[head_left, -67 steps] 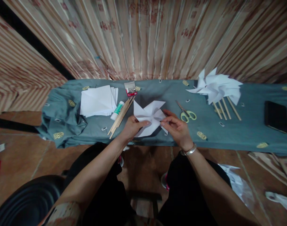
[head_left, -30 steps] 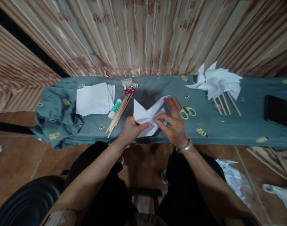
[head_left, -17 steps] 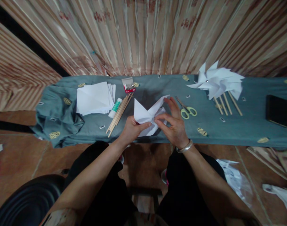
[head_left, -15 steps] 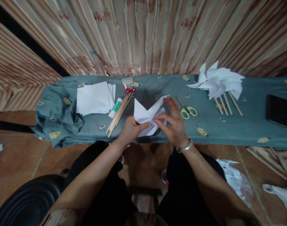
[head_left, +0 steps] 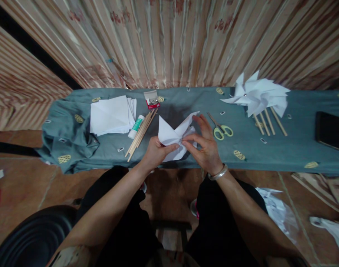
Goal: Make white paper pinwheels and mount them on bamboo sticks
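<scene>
The left hand [head_left: 155, 151] holds the paper pinwheel [head_left: 169, 135] by its near left side, thumb on top and fingers underneath. The right hand [head_left: 205, 151] holds it in a narrow pinch of thumb and forefinger at the middle, its other fingers raised over the right-hand blades and hiding part of them; anything small in that pinch cannot be made out.

The pinwheel is over the near edge of the table [head_left: 269, 154]. At 9 o'clock from it, a bundle of wooden sticks [head_left: 141, 135] lies just beside the left hand, with a glue stick [head_left: 136, 127] close along it and a stack of white paper [head_left: 109, 115] beyond. At 11 o'clock stands an open box of pins [head_left: 152, 104]. Scissors [head_left: 222, 132] lie at 3 o'clock, near the right hand, handles toward the person. Farther out, a cluster of pinwheels on sticks [head_left: 262, 94] lies at 2 o'clock and a phone [head_left: 329, 129] at 3. A curtain [head_left: 183, 44] closes off 12 o'clock, behind the table.
</scene>
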The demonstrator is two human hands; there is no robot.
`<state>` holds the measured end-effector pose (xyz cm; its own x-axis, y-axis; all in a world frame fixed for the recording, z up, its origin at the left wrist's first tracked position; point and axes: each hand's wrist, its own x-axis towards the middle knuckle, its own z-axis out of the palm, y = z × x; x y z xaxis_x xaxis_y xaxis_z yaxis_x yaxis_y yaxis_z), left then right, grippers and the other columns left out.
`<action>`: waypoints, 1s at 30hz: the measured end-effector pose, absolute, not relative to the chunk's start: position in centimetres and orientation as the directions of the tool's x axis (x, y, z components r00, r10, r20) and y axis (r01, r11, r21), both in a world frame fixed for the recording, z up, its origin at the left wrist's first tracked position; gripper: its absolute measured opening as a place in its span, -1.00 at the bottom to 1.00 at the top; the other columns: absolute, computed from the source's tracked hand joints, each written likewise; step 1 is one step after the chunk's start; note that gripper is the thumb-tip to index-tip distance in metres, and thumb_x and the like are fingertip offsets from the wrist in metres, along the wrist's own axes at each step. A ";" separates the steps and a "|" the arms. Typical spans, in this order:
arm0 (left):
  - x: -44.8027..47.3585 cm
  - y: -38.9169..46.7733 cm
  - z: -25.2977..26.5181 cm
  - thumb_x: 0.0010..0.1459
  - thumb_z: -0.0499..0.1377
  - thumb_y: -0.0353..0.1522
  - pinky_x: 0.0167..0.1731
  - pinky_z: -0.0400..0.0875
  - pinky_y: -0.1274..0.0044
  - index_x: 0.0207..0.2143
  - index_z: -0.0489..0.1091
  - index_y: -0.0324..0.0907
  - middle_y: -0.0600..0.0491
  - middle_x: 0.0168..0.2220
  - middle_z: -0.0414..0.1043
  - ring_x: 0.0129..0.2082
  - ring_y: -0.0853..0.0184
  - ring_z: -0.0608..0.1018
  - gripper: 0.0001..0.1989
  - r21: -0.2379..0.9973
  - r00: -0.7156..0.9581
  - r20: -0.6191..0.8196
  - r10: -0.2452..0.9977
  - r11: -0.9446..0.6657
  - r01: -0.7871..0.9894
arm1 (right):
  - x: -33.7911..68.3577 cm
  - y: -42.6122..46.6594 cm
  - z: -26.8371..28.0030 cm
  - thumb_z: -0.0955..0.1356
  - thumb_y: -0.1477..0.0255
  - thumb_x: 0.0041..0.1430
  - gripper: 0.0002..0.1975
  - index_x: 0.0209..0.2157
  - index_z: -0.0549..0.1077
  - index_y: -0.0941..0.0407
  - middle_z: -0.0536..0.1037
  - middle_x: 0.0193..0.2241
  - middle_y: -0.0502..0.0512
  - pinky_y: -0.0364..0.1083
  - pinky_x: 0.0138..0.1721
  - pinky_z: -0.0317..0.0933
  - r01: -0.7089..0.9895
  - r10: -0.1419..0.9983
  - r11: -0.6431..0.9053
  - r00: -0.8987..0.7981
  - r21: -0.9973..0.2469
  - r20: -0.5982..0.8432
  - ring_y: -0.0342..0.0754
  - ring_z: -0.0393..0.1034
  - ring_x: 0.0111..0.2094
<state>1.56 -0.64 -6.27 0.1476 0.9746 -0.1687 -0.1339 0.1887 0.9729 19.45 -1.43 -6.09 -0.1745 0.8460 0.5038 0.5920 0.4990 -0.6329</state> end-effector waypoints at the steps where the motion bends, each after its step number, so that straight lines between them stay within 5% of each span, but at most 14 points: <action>1: 1.6 -0.7 -6.3 -0.23 0.44 -0.31 -0.16 0.51 0.40 -0.31 0.59 -0.25 0.02 -0.29 0.63 -0.29 0.21 0.62 -0.64 0.973 0.150 -0.167 0.975 0.188 -0.137 | 19.4 -1.4 -6.1 0.37 0.39 0.19 -0.92 -0.35 0.54 -0.03 0.19 0.30 -0.12 0.24 0.35 -0.11 0.586 0.849 0.495 -0.171 -0.641 0.499 0.12 -0.09 0.38; 15: 1.5 -0.8 -6.6 -0.14 0.39 -0.26 -0.24 0.51 0.45 -0.29 0.59 -0.28 -0.01 -0.29 0.63 -0.31 0.22 0.62 -0.65 0.998 0.145 -0.049 0.988 0.053 -0.022 | 19.1 -1.1 -6.8 0.42 0.36 0.11 -0.96 -0.40 0.54 0.00 0.31 0.23 0.02 0.27 0.32 -0.10 0.430 0.908 0.410 -0.112 -0.804 0.403 0.15 0.00 0.34; 30: 1.5 -0.6 -6.2 -0.25 0.44 -0.26 -0.16 0.51 0.41 -0.30 0.59 -0.28 -0.01 -0.28 0.63 -0.28 0.22 0.62 -0.59 0.976 0.117 -0.155 0.981 0.171 -0.138 | 19.0 -1.0 -7.1 0.43 0.37 0.09 -0.99 -0.40 0.54 -0.02 0.32 0.23 -0.03 0.26 0.32 -0.10 0.405 0.911 0.407 -0.108 -0.819 0.399 0.15 0.03 0.33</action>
<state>1.46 -0.59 -6.21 0.1166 0.9810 -0.1552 -0.1379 0.1708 0.9756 18.97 -1.04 -7.14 -0.1082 0.9107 0.3985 0.4046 0.4065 -0.8192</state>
